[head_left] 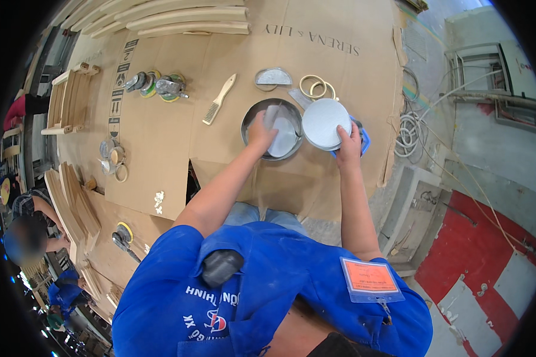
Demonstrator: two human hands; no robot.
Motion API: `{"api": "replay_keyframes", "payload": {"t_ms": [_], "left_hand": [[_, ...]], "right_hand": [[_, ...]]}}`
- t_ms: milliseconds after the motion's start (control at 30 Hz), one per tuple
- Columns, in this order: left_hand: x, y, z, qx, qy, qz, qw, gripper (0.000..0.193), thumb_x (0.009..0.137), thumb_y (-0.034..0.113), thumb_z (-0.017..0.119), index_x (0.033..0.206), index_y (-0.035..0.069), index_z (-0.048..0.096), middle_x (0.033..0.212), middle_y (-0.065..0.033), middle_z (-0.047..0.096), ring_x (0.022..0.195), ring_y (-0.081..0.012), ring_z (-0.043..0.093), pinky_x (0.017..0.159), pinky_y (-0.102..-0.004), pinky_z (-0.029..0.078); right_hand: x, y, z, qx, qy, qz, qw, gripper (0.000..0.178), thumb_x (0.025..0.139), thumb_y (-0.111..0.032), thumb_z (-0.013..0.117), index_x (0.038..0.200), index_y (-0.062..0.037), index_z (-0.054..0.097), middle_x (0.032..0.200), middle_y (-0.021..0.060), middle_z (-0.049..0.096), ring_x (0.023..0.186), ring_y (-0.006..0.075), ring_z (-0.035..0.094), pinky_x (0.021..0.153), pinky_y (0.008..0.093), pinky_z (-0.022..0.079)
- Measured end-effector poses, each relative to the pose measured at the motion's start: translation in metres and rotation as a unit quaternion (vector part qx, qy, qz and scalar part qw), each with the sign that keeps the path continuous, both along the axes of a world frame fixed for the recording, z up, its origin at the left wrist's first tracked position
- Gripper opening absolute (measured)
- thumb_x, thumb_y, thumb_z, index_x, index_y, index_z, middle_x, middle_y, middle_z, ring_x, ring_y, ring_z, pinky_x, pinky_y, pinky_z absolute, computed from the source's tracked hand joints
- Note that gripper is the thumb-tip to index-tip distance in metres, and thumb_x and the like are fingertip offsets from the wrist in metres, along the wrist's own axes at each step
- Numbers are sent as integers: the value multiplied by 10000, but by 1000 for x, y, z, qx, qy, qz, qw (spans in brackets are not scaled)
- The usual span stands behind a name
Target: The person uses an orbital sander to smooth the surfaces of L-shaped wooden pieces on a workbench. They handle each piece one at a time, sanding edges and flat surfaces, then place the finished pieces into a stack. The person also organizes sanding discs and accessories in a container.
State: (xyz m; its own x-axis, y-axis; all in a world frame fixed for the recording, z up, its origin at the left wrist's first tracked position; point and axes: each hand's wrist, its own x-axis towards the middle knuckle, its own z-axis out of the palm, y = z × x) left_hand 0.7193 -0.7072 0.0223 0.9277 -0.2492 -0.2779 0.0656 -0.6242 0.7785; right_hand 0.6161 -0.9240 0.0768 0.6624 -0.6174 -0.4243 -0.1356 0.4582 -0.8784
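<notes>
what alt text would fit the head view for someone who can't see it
Seen from above, a person in a blue work shirt holds the left hand with a scraper in a round metal pan, while the right hand steadies a stack of pale discs. They work on a cardboard-covered bench with a brush, tape rings and sanders.

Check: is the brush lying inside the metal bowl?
No. The brush lies on the cardboard to the left of the bowl, apart from it.
</notes>
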Motion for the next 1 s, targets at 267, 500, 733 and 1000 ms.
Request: {"api": "replay_keyframes", "payload": {"t_ms": [267, 500, 733, 1000], "left_hand": [[31, 93, 70, -253, 218, 36, 942, 693, 734, 93, 740, 1308, 7, 361, 1089, -179, 596, 973, -247, 614, 798, -351, 523], [57, 170, 121, -341, 242, 132, 899, 597, 797, 37, 678, 1302, 6, 361, 1120, -177, 589, 1000, -245, 610, 868, -353, 516], [44, 172, 112, -360, 265, 139, 884, 613, 797, 32, 677, 1317, 8, 353, 1125, -170, 590, 1007, -244, 606, 870, -357, 513], [22, 126, 83, -341, 262, 133, 893, 603, 787, 6, 680, 1298, 11, 360, 1089, -177, 606, 958, -243, 628, 843, -361, 529]], "right_hand": [[7, -13, 8, -106, -24, 67, 992, 470, 818, -49, 606, 1253, -1, 436, 1155, 138, 562, 1042, 206, 558, 882, 325, 465], [56, 55, -36, -324, 71, 319, 888, 526, 739, -133, 688, 1232, -92, 509, 1152, 184, 592, 1067, 321, 571, 901, 373, 451], [81, 96, -65, -298, 241, 471, 795, 638, 737, -142, 695, 1318, -124, 430, 1161, 218, 571, 1076, 329, 565, 904, 386, 461], [68, 115, -39, -400, 319, 494, 703, 702, 775, -88, 629, 1401, -108, 312, 1308, 303, 393, 1111, 403, 524, 935, 410, 452]]}}
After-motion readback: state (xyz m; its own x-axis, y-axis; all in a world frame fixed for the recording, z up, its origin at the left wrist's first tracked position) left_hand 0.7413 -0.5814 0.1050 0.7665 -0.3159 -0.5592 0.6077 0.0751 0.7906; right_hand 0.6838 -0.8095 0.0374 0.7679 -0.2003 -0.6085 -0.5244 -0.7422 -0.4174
